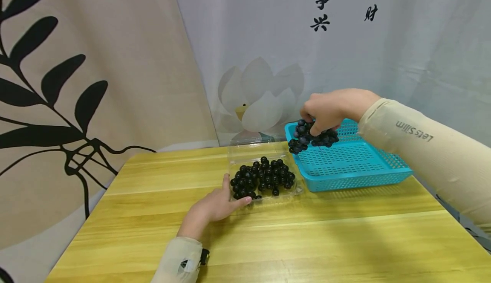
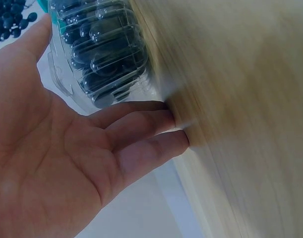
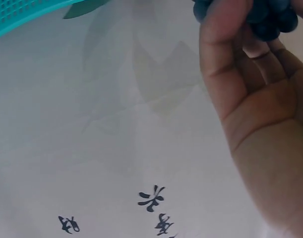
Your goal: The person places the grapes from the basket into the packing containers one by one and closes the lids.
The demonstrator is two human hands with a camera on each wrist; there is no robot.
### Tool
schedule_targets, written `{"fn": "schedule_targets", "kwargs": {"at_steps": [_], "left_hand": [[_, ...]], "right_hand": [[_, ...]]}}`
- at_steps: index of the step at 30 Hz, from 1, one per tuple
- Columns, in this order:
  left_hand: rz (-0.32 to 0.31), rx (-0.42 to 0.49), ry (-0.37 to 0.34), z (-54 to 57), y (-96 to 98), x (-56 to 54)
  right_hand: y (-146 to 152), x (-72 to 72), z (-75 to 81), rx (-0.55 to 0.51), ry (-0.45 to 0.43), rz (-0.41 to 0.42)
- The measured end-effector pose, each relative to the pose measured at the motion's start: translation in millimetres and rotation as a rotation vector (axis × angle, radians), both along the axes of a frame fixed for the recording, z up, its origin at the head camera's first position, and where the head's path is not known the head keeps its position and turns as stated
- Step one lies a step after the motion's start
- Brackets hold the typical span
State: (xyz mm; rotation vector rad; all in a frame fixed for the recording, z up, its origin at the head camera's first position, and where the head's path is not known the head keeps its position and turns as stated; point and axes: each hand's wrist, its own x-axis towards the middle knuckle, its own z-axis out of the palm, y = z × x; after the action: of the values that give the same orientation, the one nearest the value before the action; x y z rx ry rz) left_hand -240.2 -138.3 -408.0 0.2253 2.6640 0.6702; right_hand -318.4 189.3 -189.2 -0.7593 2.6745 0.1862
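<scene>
My right hand (image 1: 330, 109) holds a bunch of dark grapes (image 1: 301, 137) above the left part of a turquoise plastic basket (image 1: 356, 183). In the right wrist view, the thumb and fingers bend around the grapes (image 3: 265, 25). A clear plastic clamshell box (image 1: 264, 148) stands left of the basket with its lid raised, and more dark grapes (image 1: 270, 174) lie in it. At the box's near left corner my left hand (image 1: 216, 204) touches it with thumb and fingers spread. Seen from the left wrist, the fingers (image 2: 146, 151) are fairly straight, their tips down at the tabletop.
The wooden table (image 1: 153, 215) carries the box and basket at its far side. Behind it hangs a printed curtain (image 1: 153, 61) with leaves, a lotus and dark characters. The basket sits near the table's right edge.
</scene>
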Motion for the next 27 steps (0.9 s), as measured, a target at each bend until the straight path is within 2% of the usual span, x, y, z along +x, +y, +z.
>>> {"fn": "schedule_targets", "kwargs": {"at_steps": [10, 14, 20, 27], "left_hand": [[-0.004, 0.002, 0.003, -2.3, -1.4, -0.3], [-0.004, -0.002, 0.007, -2.2, -2.2, -0.7], [-0.005, 0.003, 0.004, -1.5, -2.1, -0.3], [-0.010, 0.010, 0.010, -1.2, -1.8, -0.7]], "right_hand": [[-22, 9.4, 2.6, -0.015, 0.043, 0.033], [-32, 9.9, 1.5, -0.021, 0.092, 0.069], [-49, 11.6, -4.8, -0.040, 0.154, 0.119], [-69, 20.0, -16.5, -0.051, 0.188, 0.111]]}}
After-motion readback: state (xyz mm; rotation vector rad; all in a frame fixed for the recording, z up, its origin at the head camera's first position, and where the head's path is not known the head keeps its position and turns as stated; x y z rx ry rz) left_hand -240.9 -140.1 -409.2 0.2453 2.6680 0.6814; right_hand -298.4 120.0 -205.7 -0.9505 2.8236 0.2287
